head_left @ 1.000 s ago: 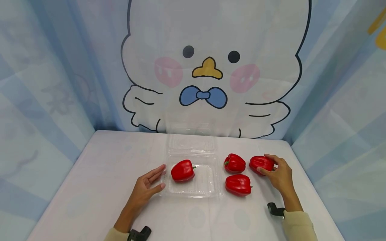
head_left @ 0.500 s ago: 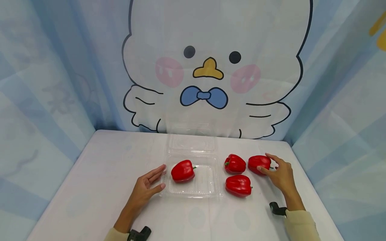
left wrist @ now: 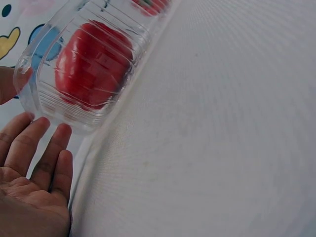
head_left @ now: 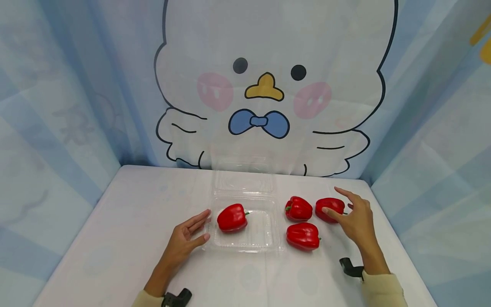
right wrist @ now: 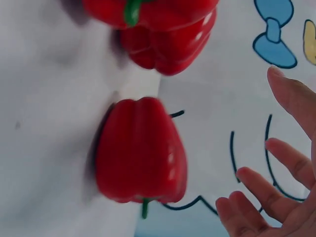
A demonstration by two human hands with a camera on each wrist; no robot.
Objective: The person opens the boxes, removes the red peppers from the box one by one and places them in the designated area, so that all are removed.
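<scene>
My left hand (head_left: 186, 239) is beside a clear plastic clamshell box (head_left: 264, 243), its fairly straight fingers and thumb at the box's left edge. Inside the box's left part lies a red bell pepper (head_left: 232, 218), seen through the clear wall in the left wrist view, the same red bell pepper (left wrist: 94, 66). My right hand (head_left: 356, 217) hovers by the rightmost red bell pepper (head_left: 328, 209), fingers spread. In the right wrist view, a gap shows between the right hand (right wrist: 281, 182) and this bell pepper (right wrist: 140, 150), which lies on its side, green stem toward the bottom of that view.
Two more red bell peppers, one farther back (head_left: 299, 209) and one nearer (head_left: 303, 236), lie between the box and the right hand. The box's lid (head_left: 243, 183) is folded back toward the curtain (head_left: 264, 149) behind the white table (head_left: 134, 221).
The right hand's fingers have spread and lifted off the rightmost bell pepper, which shifted slightly left earlier. The left hand and the box have stayed in place.
</scene>
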